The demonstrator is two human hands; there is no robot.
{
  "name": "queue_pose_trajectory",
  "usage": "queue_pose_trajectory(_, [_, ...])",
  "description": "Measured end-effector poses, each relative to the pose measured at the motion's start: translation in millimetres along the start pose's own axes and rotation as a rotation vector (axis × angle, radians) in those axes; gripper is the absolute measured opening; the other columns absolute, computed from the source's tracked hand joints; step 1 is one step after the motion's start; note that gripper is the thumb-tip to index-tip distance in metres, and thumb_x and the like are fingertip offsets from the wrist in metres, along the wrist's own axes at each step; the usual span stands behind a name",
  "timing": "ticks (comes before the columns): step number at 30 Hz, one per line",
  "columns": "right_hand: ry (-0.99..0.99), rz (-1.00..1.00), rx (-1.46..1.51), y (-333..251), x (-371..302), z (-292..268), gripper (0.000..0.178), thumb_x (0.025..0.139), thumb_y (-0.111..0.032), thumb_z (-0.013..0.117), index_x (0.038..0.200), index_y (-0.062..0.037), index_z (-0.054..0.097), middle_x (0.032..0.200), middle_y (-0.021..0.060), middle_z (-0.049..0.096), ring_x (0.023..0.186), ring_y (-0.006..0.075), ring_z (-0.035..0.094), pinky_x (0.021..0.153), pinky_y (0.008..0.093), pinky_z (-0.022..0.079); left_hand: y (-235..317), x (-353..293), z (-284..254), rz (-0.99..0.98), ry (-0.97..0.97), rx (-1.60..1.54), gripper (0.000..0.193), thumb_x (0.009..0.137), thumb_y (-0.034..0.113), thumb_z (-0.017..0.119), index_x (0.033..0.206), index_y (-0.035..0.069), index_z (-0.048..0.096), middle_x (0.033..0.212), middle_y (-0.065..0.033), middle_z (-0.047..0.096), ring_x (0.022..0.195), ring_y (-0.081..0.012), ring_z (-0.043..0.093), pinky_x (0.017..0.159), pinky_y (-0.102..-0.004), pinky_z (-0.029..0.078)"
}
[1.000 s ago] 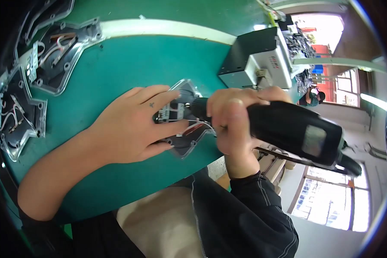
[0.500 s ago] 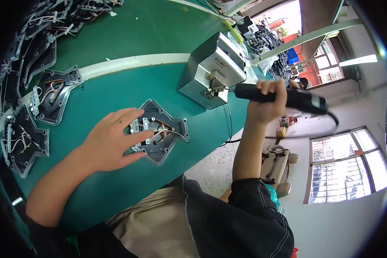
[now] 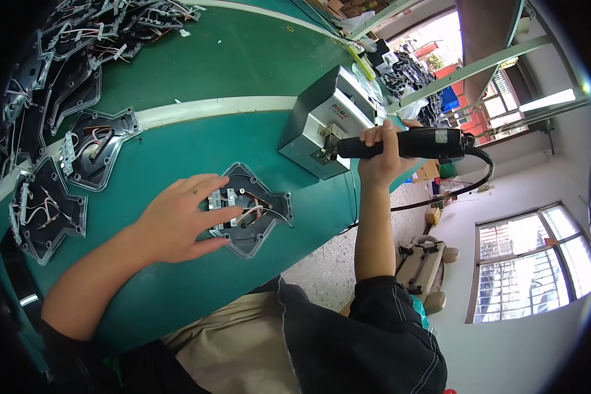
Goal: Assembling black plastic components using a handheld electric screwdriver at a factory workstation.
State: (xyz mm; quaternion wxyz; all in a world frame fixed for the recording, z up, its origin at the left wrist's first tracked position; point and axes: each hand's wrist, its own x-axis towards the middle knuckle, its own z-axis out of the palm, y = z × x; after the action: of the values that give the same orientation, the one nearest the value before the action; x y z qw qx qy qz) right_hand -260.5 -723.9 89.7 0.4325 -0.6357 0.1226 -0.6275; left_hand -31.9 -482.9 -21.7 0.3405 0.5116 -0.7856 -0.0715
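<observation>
My right hand (image 3: 385, 154) is wrapped round a black electric screwdriver (image 3: 433, 143) with a cable at its rear end. The screwdriver's front end meets the metal bracket on the face of a grey box-shaped screw feeder (image 3: 308, 131); its bit is hidden there. On the green mat, my left hand (image 3: 184, 220) lies with fingers spread over the left side of a dark, angular plastic housing (image 3: 249, 244). Its fingertips rest by the white terminal blocks (image 3: 231, 197). Thin red and white wires (image 3: 253, 213) run inside the housing.
Two similar wired housings (image 3: 102, 148) (image 3: 49, 210) lie at the left. A heap of more housings (image 3: 79, 49) fills the far left. A pale strip (image 3: 217, 105) crosses the green table (image 3: 197, 141). The screwdriver's cable (image 3: 482, 180) loops down at the right.
My right hand has brought the screwdriver left, and its front end now sits at the feeder's bracket. My left hand stays on the housing. The whole view has shifted slightly.
</observation>
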Motion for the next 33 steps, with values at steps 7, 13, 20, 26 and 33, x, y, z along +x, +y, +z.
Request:
queue_pose_trajectory(7, [-0.004,-0.010,-0.009,3.6,-0.8,-0.1,0.038,0.090,0.004,0.063,0.120,-0.0068,0.041,0.067,0.0046,0.049,0.053,0.0170,0.051,0.057,0.0381,0.048,-0.4,0.7,0.9,0.001,-0.001,-0.013,0.051,0.078,0.032,0.081,0.125,0.019,0.069,0.142,-0.0232,0.052,0.129,-0.0410,0.053,0.102,-0.0508,0.047])
queue_pose_trajectory(13, [-0.028,-0.001,-0.020,0.7,-1.4,2.1,0.040,0.090,0.004,0.063,0.120,-0.0074,0.040,0.067,0.0052,0.049,0.052,0.0170,0.050,0.057,0.0387,0.048,0.8,0.7,0.8,0.009,0.016,0.014,0.046,0.083,0.035,0.078,0.125,0.020,0.069,0.139,-0.0219,0.054,0.127,-0.0390,0.054,0.100,-0.0487,0.049])
queue_pose_trajectory(20, [0.050,0.074,0.009,-4.0,5.1,-5.8,0.032,0.089,0.003,0.064,0.113,-0.0084,0.046,0.065,0.0050,0.046,0.052,0.0175,0.049,0.056,0.0381,0.047,1.7,2.7,-1.4,0.004,0.015,0.002,0.046,0.083,0.034,0.078,0.125,0.020,0.069,0.138,-0.0215,0.054,0.127,-0.0392,0.054,0.099,-0.0488,0.049])
queue_pose_trajectory(26, [0.046,0.048,0.014,-3.7,7.8,-5.7,0.032,0.089,0.002,0.065,0.113,-0.0086,0.046,0.065,0.0049,0.046,0.052,0.0175,0.049,0.056,0.0380,0.047,-0.2,2.7,-0.6,0.007,0.016,0.005,0.046,0.083,0.034,0.078,0.125,0.020,0.069,0.139,-0.0215,0.054,0.128,-0.0394,0.054,0.100,-0.0491,0.048])
queue_pose_trajectory(33, [0.002,0.061,0.000,-2.7,2.9,-1.0,0.039,0.089,0.003,0.064,0.118,-0.0080,0.041,0.067,0.0053,0.047,0.053,0.0177,0.051,0.057,0.0384,0.048,0.1,0.5,0.2,0.016,0.022,0.016,0.045,0.084,0.034,0.077,0.126,0.020,0.069,0.139,-0.0224,0.054,0.128,-0.0395,0.054,0.099,-0.0491,0.049])
